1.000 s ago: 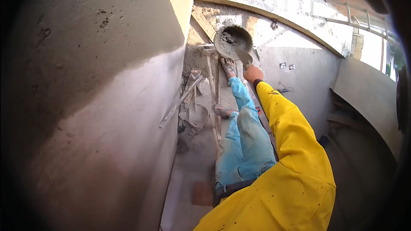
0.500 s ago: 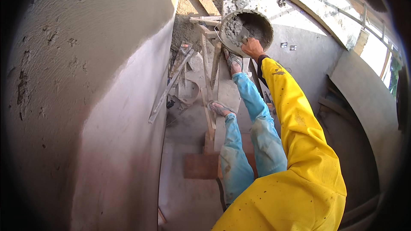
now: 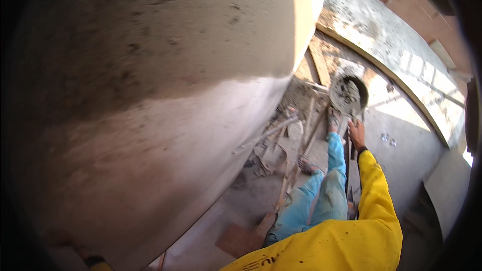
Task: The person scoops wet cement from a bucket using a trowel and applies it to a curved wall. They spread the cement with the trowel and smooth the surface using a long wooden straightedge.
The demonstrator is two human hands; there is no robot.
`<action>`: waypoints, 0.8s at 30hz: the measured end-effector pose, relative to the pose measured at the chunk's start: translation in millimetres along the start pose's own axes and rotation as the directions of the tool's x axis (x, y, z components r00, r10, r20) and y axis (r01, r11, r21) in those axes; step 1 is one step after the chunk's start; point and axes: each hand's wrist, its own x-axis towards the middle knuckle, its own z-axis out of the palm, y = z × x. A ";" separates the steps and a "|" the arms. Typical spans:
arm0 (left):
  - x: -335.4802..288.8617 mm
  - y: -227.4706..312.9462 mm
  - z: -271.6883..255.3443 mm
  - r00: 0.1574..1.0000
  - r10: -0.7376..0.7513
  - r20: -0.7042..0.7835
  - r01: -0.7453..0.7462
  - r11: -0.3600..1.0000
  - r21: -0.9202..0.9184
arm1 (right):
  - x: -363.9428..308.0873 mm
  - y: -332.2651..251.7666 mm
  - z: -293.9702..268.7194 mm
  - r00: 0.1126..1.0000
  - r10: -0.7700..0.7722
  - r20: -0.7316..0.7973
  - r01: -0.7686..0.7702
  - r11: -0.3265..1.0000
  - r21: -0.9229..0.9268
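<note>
My right hand [image 3: 356,133] is closed round the handle of a trowel [image 3: 354,119], just on my side of the bucket rim; most of the tool is hidden or blurred. Beyond it, a round bucket [image 3: 335,101] holds grey wet mortar [image 3: 349,93]. At the lower left edge, my left hand [image 3: 68,239] is dim and smeared against the wall, so its fingers cannot be made out. The wall [image 3: 150,155] fills the left side, with rough, darker grey plaster [image 3: 201,30] above a smoother, paler area.
My feet [image 3: 307,165] are on narrow wooden boards [image 3: 296,173] of a raised stand. Loose timber strips [image 3: 263,135] and rubble lie beside the wall. A reddish-brown panel [image 3: 238,241] is below my legs. A curved concrete ledge [image 3: 401,65] runs along the upper right.
My view has swung left toward the wall, so the bucket appears farther right and smaller. The right hand has drawn back out of the bucket with the trowel. My left hand has come into view.
</note>
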 end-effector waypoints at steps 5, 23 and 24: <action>21.2 -29.8 -57.4 0.958 -0.284 -0.045 0.287 0.948 0.138 | -75.8 -219.0 -112.2 0.881 0.322 0.347 -0.445 0.314 0.839; 117.4 -130.0 -88.4 0.990 -0.088 -0.115 0.078 0.993 -0.084 | -105.0 -649.1 -308.7 0.275 0.278 -0.920 0.637 0.664 0.391; 124.7 -126.9 -86.1 0.988 -0.083 -0.133 0.072 0.994 -0.087 | -105.8 -676.4 -293.4 0.164 0.202 -0.966 0.568 0.781 0.260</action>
